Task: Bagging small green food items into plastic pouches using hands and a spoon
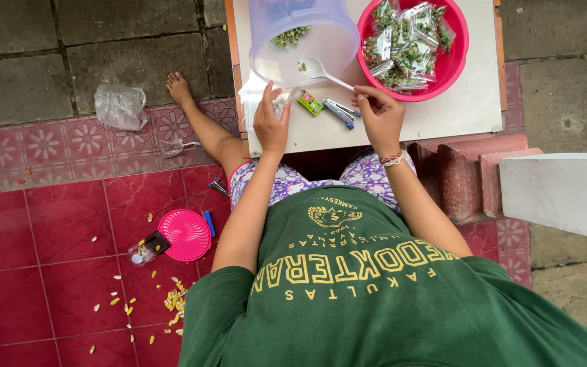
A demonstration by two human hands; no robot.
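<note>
My right hand point(380, 117) pinches the thin handle of a white plastic spoon point(321, 71) between thumb and fingertips, fingers curled close around it; the spoon's bowl lies inside the tipped clear tub point(300, 41) at the far edge of the small white table point(456, 112). A few green-brown snack pieces point(290, 35) sit deep in the tub. My left hand point(271, 122) rests at the table's near edge with fingers stretched out fairly straight, fingertips on a small clear plastic bag point(259, 95) just beside the tub's mouth; whether I grip the bag or only press it, I cannot tell. Between my hands lie a green packet point(310, 102) and a blue stapler point(340, 112). At the far right corner stands a pink bowl point(458, 58) heaped with filled little bags point(405, 44). A pink lid point(185, 235) lies on the red floor tiles.
</note>
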